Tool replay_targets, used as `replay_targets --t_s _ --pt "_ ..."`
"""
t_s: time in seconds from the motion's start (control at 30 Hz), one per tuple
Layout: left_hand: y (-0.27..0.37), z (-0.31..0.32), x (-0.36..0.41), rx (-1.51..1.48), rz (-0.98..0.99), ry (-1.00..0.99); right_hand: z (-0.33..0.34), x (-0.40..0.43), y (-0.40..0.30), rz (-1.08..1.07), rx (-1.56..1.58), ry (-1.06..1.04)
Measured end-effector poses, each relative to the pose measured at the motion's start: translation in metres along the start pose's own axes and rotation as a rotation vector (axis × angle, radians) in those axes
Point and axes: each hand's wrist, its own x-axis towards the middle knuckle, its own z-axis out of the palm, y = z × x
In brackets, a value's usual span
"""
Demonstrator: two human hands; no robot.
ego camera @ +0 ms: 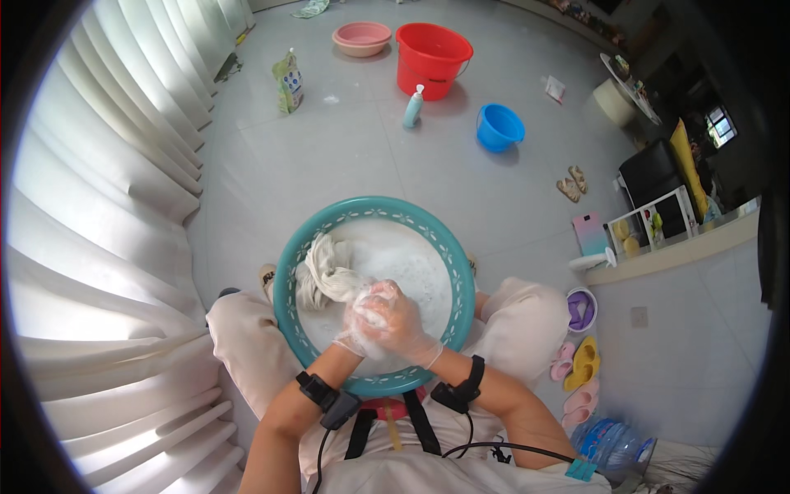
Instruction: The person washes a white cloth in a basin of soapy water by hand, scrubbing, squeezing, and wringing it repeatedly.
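Note:
A teal plastic basin (464, 290) with a cut-out pattern around its rim stands between my knees, holding white sudsy water (401, 259). At its left side lies a bunched, twisted off-white cloth (324, 268), partly in the suds. My left hand (358, 324) and my right hand (400, 318) are pressed together over the basin, both in clear, foam-covered gloves. Between them they grip a foamy end of the cloth, most of which my fingers cover.
Ahead on the tiled floor stand a red bucket (432, 62), a blue bucket (500, 128), a pump bottle (413, 108), a green pouch (288, 83) and pink basins (362, 37). White curtains (123, 185) hang left. Slippers (581, 364) and a large water bottle (608, 441) lie right.

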Motion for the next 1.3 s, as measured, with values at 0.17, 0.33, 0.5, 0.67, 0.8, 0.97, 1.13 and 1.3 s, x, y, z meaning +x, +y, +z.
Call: replay_targets --t_s 0.17,0.33,0.5,0.67,0.8,0.97,1.13,1.3 --pt "0.003 0.026 -0.012 0.259 0.102 0.281 0.005 0.006 0.028 0.230 -0.013 0.007" --pt "0.019 0.088 -0.026 0.496 0.334 0.346 0.003 0.009 0.060 0.632 0.483 0.038" --pt "0.023 0.086 -0.035 0.709 0.415 0.074 -0.024 0.024 0.048 0.879 0.904 -0.275" --pt "0.018 0.123 -0.043 0.924 0.179 0.041 -0.022 0.020 0.031 0.950 1.271 -0.408" --pt "0.039 0.130 -0.047 0.768 0.350 -0.007 -0.021 0.007 0.048 0.584 0.929 -0.765" --pt "0.058 0.112 -0.040 0.550 0.533 0.129 -0.029 0.008 0.065 0.703 0.661 -0.532" --pt "0.021 0.079 -0.024 0.419 0.357 0.404 -0.031 0.017 0.056 0.861 1.145 -0.077" --pt "0.008 0.025 0.000 0.396 0.201 0.448 0.007 0.006 0.017 0.117 0.072 0.077"
